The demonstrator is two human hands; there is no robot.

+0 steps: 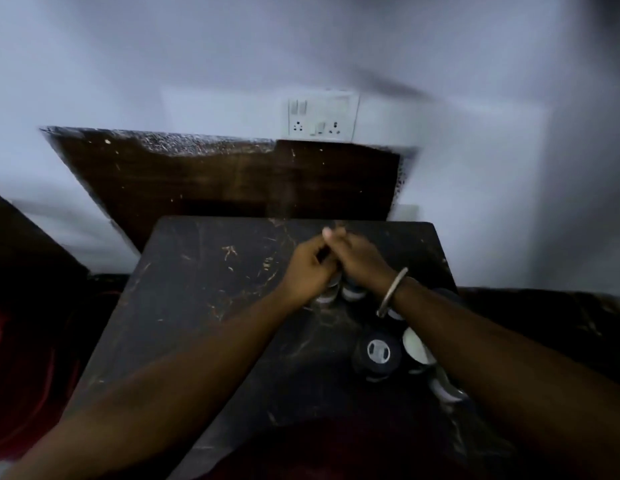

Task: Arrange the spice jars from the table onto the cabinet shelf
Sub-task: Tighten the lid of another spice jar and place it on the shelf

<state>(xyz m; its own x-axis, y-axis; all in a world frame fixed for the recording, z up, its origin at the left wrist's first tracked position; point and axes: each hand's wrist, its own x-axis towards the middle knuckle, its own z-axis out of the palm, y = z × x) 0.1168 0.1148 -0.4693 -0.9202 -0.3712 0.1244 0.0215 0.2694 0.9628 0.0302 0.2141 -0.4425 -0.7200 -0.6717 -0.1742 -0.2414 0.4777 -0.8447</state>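
- A pale wall (128,64) filled the upper half of the frame, with a white switch and socket plate (323,115) just above centre.
- A dark, scratched table (204,292) took up the lower middle of the frame, and a brown board (204,181) leaned against the wall behind it.
- Our two forearms reached in from the bottom corners and met at centre frame.
- Our left hand (306,270) was curled down over the top of a spice jar (327,292); our right hand (358,259), a metal bangle (393,292) on its wrist, was curled over a second jar (353,291) just beside it. Motion blur hid whether either grip was fully closed.
- More jars stood along the table's lower right: a black-lidded jar (377,353) and a white-topped jar (418,348) touching our right forearm.
- No cabinet shelf was in view.
- We judged this to be the pick-up step, one jar per hand. The next move called for firm grips, a straight lift clear of the neighbouring jars, then a turn toward the shelf.
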